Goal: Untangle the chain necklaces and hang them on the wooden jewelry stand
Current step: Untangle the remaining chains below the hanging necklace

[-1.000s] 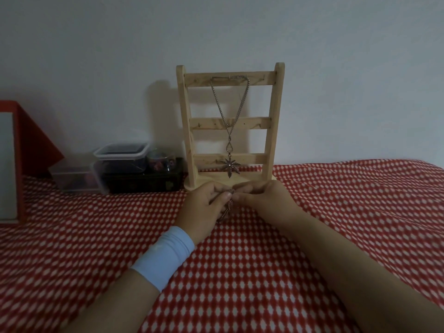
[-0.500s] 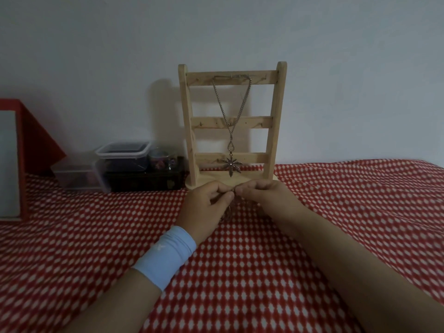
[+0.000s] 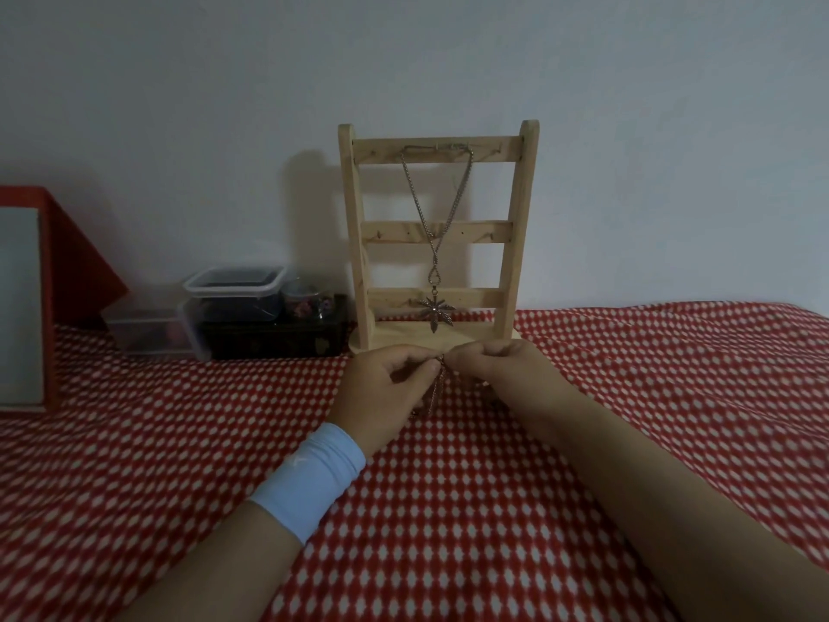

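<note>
Hands — I see left hand [image 3: 381,390] and right hand [image 3: 504,370] both pinching chain [image 3: 434,390] over checked cloth [image 3: 448,509], just before wooden jewelry stand [image 3: 511,244] | leaf-pendant necklace [image 3: 435,244] hangs from its top rail.

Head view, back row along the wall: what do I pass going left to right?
Red-framed panel → low clear box → lidded clear tub → small jar → wooden jewelry stand, with a leaf-pendant necklace hanging on it.
</note>
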### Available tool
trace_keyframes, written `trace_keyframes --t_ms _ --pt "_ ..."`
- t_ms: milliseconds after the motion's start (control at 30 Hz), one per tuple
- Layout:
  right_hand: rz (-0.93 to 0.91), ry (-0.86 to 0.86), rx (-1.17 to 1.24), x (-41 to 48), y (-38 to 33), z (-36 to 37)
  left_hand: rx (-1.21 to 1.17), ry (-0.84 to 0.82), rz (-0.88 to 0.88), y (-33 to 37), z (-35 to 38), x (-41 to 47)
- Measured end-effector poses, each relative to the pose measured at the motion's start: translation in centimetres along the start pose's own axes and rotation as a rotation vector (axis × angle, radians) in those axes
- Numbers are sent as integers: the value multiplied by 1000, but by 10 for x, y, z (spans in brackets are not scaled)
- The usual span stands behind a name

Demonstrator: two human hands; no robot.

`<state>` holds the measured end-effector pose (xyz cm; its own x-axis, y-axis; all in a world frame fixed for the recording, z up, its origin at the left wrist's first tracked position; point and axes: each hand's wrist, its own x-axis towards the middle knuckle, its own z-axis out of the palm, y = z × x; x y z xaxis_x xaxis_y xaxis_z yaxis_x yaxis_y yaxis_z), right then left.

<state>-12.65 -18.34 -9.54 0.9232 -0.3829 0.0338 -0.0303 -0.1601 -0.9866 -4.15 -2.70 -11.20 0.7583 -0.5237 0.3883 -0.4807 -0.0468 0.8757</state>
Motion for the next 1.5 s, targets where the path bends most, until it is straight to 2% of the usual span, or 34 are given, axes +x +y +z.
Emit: trace_keyframes --t_ms 300,467,833,933,1100,1167,1233,1367,1500 --pt "-66 24 -177 1 2 3 -72 53 -85 0 0 3" --pt "-44 2 -204 -3 -6 4 -82 -41 -68 2 -6 5" --pt "-15 -22 9 -4 -4 4 -172 -28 -109 6 -7 5" --pt "-25 -35 -11 -3 -3 3 -115 -33 -82 5 -8 5" --pt "-2 -61 -153 -2 -5 7 166 -66 53 1 -2 6" --pt "18 -64 -217 0 -3 7 187 -51 22 2 0 8" --pt "19 -44 -258 0 -3 6 68 -40 -79 2 -5 12" --pt "-130 25 -319 -1 -3 6 -262 -116 -241 4 -14 10" --pt "-343 53 -310 -5 -10 11 -217 -107 -234 7 -14 10"
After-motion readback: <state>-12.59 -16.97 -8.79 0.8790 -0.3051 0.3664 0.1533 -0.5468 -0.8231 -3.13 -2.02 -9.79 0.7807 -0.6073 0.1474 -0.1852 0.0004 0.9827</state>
